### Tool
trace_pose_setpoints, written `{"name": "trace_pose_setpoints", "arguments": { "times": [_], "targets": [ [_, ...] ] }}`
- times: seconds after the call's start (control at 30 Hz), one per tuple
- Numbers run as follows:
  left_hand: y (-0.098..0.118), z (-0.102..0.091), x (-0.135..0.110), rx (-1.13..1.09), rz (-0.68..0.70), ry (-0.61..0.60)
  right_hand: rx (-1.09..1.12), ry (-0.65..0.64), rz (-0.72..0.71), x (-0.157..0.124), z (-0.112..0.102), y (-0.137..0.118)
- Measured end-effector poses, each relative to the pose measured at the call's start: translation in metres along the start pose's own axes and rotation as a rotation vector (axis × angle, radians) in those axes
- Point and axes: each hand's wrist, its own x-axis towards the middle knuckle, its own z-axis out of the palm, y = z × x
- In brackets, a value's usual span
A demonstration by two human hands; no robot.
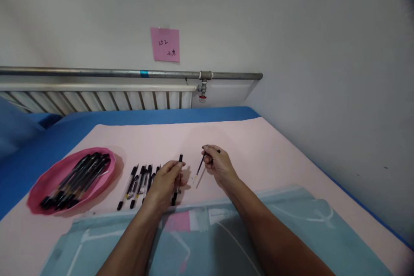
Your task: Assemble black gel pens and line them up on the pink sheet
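My left hand (164,181) is closed around a black pen barrel (179,171), held upright over the pink sheet (258,151). A little to its right, my right hand (217,163) pinches a thin ink refill (199,168) that slants down to the left, its tip close to the sheet. The two hands are a short way apart. Just left of my left hand, several black pens (139,181) lie side by side in a row on the sheet.
A pink oval tray (35,194) at the left holds several more black pens. A pale blue printed cloth (226,241) covers the near part of the surface. Behind are a blue mattress edge (161,116), a radiator, a metal pipe (97,72) and a pink note (164,44) on the wall.
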Motion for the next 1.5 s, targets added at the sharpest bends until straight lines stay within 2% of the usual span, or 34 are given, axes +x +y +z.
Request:
{"name": "trace_pose_setpoints", "arguments": {
  "times": [0.13,0.53,0.8,0.93,1.13,1.33,1.5],
  "targets": [
    [0.000,-0.002,0.001,0.064,0.013,0.021,-0.030,0.003,-0.016,-0.001,0.001,0.001],
    [-0.010,0.003,0.002,0.403,0.201,0.033,-0.098,0.009,-0.091,0.000,0.001,0.006],
    [-0.012,0.000,0.004,0.496,0.286,0.067,-0.124,0.014,-0.098,0.000,0.002,0.007],
    [-0.015,0.000,0.005,0.691,0.303,0.087,-0.150,-0.001,-0.098,0.001,0.002,0.009],
    [-0.016,-0.001,0.006,1.014,0.411,0.154,-0.224,-0.083,-0.056,0.005,0.005,0.021],
    [-0.015,-0.004,0.006,1.229,0.355,0.101,-0.393,-0.206,-0.070,0.008,0.009,0.035],
    [-0.011,0.002,-0.004,1.376,0.397,0.017,-0.511,-0.212,-0.028,0.013,0.009,0.039]
  ]
}}
